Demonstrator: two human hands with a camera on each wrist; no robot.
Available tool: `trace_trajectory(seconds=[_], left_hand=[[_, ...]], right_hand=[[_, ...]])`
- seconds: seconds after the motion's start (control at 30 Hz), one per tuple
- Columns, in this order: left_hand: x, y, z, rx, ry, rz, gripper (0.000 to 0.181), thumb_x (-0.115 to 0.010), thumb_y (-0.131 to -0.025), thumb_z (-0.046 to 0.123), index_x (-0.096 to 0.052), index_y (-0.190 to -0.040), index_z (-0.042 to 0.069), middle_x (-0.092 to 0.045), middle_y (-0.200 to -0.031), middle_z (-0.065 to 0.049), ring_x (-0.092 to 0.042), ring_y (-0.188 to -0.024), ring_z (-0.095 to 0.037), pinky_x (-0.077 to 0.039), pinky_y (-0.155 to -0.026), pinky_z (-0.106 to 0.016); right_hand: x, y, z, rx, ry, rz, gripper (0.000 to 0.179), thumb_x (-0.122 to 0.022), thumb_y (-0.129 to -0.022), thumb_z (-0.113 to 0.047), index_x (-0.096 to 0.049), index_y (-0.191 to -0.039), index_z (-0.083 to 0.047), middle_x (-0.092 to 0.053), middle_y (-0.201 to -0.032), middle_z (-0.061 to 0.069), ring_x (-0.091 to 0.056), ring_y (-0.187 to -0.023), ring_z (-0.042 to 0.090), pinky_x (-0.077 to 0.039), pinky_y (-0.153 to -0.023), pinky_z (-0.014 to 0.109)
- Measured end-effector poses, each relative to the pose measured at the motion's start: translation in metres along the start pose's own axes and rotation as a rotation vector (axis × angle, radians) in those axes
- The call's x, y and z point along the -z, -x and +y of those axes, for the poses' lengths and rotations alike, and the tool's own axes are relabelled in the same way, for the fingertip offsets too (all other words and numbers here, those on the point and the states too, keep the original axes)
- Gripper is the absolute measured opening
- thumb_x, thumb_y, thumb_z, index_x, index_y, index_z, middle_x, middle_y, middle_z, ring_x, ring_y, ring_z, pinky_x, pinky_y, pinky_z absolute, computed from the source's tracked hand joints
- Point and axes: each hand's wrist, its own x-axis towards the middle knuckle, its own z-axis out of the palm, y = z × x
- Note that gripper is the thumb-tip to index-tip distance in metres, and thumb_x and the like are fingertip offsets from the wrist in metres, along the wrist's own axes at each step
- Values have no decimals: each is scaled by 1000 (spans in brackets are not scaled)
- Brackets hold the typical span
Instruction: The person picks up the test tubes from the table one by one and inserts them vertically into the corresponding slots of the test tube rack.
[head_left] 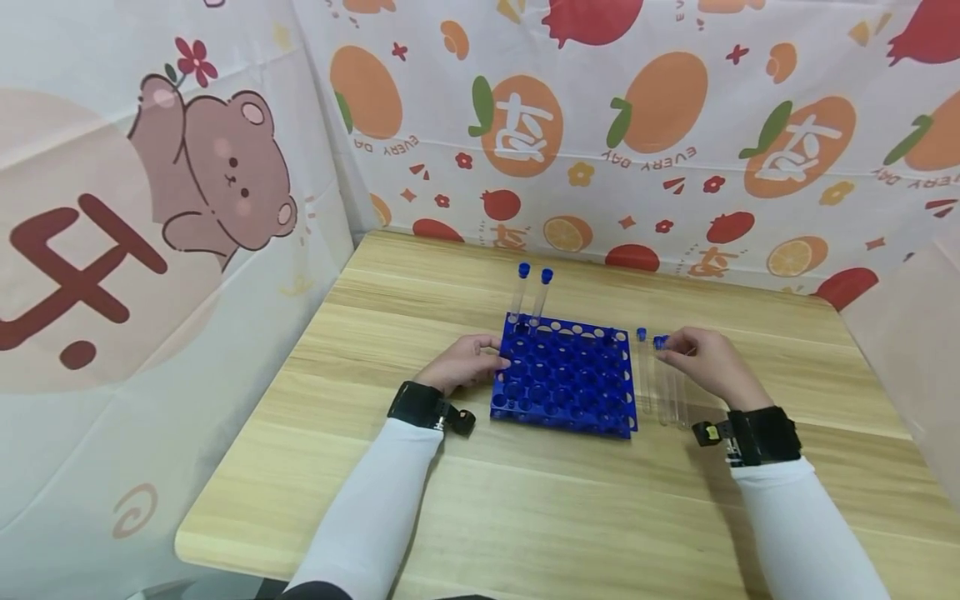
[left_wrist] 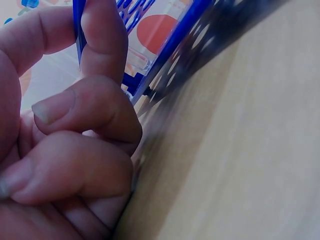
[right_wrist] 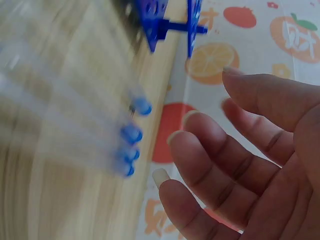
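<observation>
A blue test tube rack (head_left: 573,379) stands on the table, and two capped test tubes (head_left: 540,298) rise from holes at its far left corner. My left hand (head_left: 467,363) pinches the rack's left edge between thumb and index finger; its other fingers are curled in the left wrist view. Right of the rack, several clear test tubes (head_left: 672,396) with blue caps (right_wrist: 131,134) lie on the wood. Close to those caps is my right hand (head_left: 705,360). Its loosely bent fingers (right_wrist: 200,160) hold nothing and stand apart from the caps in the right wrist view.
The wooden table (head_left: 480,508) has a rounded front left corner. A fruit-print cloth (head_left: 600,167) hangs behind its back edge, and a bear-print cloth (head_left: 225,183) hangs on the left. Each wrist wears a black strap with a small camera (head_left: 461,421).
</observation>
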Motion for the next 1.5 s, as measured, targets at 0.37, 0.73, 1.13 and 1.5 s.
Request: trace_trajectory(seconds=[0.37, 0.73, 1.13, 1.5], left_hand=[[0, 1, 1, -2, -4, 0, 30, -65, -92, 19, -62, -120, 10, -69, -73, -3, -37, -44, -8, -29, -41, -23], [-1, 1, -1, 2, -11, 6, 29, -66, -92, 21, -64, -119, 11, -66, -69, 1, -37, -45, -9, -29, -42, -24], [0, -3, -2, -5, 3, -7, 29, -66, -91, 20, -63, -119, 10, -70, -73, -2, -38, -44, -8, -29, -41, -23], [0, -1, 1, 4, 5, -3, 28, -66, -92, 19, -63, -119, 10, -69, -72, -1, -37, -44, -8, -29, -42, -22]], right_hand=[[5, 16, 34, -102, -19, -82, 40, -63, -95, -40, -47, -90, -4, -45, -77, 6, -44, -69, 21, -36, -58, 31], [-3, 14, 60, -178, -159, -203, 45, -52, -100, -45, -42, -88, -3, -49, -74, 6, -44, -65, 19, -37, -57, 31], [-7, 1, 67, -242, -173, -286, 49, -55, -97, -51, -44, -94, -3, -54, -77, 6, -48, -69, 22, -39, -61, 31], [-4, -9, 64, -215, -66, -374, 47, -52, -98, -46, -53, -98, 1, -56, -77, 7, -52, -69, 20, -40, -64, 32]])
